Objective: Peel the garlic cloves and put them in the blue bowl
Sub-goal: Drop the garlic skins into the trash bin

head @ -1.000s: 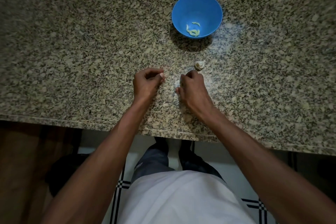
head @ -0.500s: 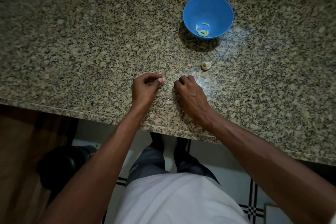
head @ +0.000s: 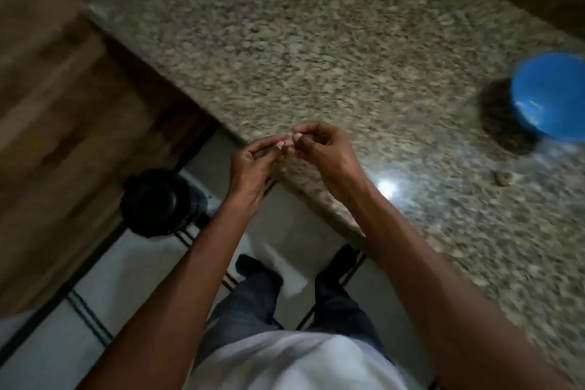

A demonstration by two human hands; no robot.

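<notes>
Both hands pinch one small pale clove (head: 282,145) between fingertips, left hand (head: 253,165) and right hand (head: 319,152) touching at counter (head: 285,41) edge | bowl (head: 552,95) far right of hands, on counter, contents blurred | second clove (head: 502,178) on counter just below bowl

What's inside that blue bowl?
The blue bowl shows a few pale blurred bits near its bottom, probably peeled garlic. Its right part is cut off by the picture's edge, so anything there is unseen.
</notes>
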